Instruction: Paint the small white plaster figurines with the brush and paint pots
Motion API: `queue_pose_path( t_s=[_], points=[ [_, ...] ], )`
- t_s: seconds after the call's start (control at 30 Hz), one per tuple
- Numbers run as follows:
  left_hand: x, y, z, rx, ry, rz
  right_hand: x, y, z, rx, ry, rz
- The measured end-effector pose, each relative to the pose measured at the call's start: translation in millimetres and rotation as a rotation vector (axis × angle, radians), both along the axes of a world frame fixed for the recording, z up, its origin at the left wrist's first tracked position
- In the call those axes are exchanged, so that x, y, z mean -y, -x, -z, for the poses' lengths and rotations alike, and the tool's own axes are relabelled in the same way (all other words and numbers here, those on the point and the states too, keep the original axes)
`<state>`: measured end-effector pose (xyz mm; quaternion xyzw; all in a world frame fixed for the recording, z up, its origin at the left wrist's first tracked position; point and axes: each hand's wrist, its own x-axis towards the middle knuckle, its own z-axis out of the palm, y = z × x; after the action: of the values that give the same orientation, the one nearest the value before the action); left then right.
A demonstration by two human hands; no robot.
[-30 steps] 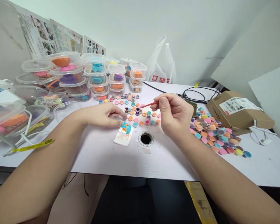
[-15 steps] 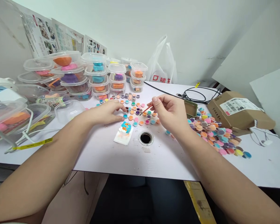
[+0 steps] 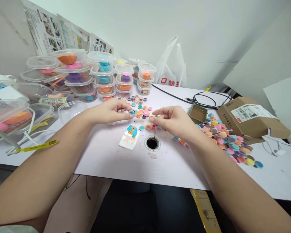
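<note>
My left hand (image 3: pixel 111 111) pinches one end of a strip of small paint pots (image 3: pixel 146 113) in teal, orange and pink, which appears lifted off the table. Close to the strip's other end, my right hand (image 3: pixel 173 119) holds a thin red paintbrush (image 3: pixel 155 127), its dark tip pointing down. Whether the right fingertips also touch the strip, I cannot tell. Below my hands, a small painted figure (image 3: pixel 132 131) in blue, white and orange rests on a folded white tissue (image 3: pixel 127 142).
Clear tubs (image 3: pixel 103 72) with coloured pieces are stacked behind my left hand. A round cable hole (image 3: pixel 152 143) opens in the table. To the right lie a heap of paint pots (image 3: pixel 229 139), a green tray (image 3: pixel 198 113), a cardboard box (image 3: pixel 253 113) and a black cable (image 3: pixel 205 98).
My left hand has taken hold of a paint pot strip and raised it. My right hand has come slightly lower, and the brush has swung from slanting left to pointing down.
</note>
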<state>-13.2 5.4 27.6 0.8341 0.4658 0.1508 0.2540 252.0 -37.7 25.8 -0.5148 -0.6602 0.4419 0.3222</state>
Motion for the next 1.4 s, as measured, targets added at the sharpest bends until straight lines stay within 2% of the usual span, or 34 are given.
queue_pose_path(
  t_s=[0.17,0.3,0.4,0.57,0.73,0.83,0.9,1.07,1.27,1.4],
  points=[
    [2.7,-2.6,-0.4,-0.008,-0.147,0.056,7.4,2.9,-8.1,0.021,0.056,-0.048],
    [3.9,-4.9,-0.1,0.03,-0.24,0.121,3.6,3.6,-5.0,0.016,0.052,-0.008],
    [5.5,-4.8,-0.4,0.065,-0.324,0.157,0.3,2.6,-0.8,-0.029,0.058,-0.033],
    [9.9,-5.3,-4.0,0.111,-0.366,0.114,0.5,0.8,1.9,-0.114,-0.013,-0.079],
    [11.6,-6.1,-8.3,0.222,-0.123,0.102,2.7,2.6,4.0,-0.189,-0.115,-0.102],
    [12.8,-8.8,-7.9,0.264,0.038,0.138,2.7,5.1,5.7,-0.221,-0.111,-0.088],
    [14.1,-12.1,-6.8,0.281,0.116,0.112,2.6,6.4,5.6,-0.246,-0.085,-0.071],
    [15.7,-20.7,-2.0,0.434,0.234,-0.019,5.3,6.8,-0.8,-0.267,-0.028,-0.048],
    [9.8,-24.1,8.2,0.674,0.354,0.069,5.0,5.4,-2.5,-0.264,-0.021,-0.046],
    [7.9,-26.4,12.4,0.733,0.402,0.055,3.3,6.0,-1.7,-0.264,-0.01,-0.039]
  ],
)
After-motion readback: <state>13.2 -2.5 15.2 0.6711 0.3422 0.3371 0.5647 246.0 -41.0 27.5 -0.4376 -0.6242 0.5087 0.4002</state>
